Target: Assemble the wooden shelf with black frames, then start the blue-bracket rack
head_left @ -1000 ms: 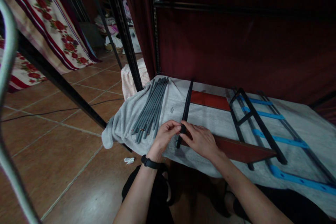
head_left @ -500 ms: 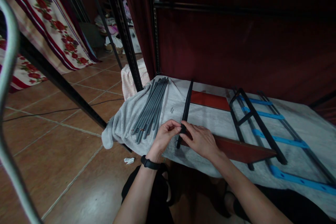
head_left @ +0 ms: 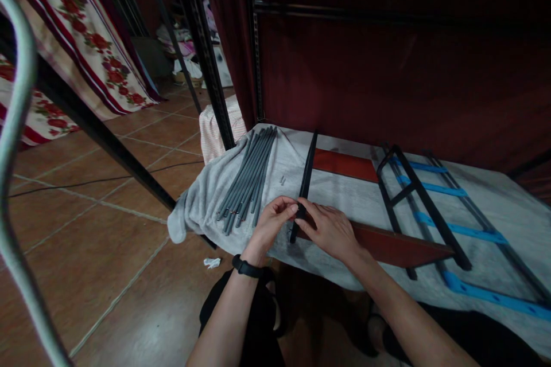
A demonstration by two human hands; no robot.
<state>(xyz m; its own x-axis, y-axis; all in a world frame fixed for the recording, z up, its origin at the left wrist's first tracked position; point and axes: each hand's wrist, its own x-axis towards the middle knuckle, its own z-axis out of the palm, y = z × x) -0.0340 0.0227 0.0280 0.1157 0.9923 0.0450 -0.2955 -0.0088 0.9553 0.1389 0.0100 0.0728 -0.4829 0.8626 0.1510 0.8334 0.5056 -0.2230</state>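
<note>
A long black metal bar lies on a grey cloth, joined to a reddish-brown wooden board. My left hand, with a black band on the wrist, pinches something small against the bar's near end. My right hand rests on the board's corner, fingertips pressed to the same spot on the bar. What the fingers pinch is too small to make out.
A bundle of grey rods lies left of the bar, with small screws between them. A black frame with blue-taped rails lies to the right. Black bed-frame posts and a dark red curtain stand behind. Tiled floor at left.
</note>
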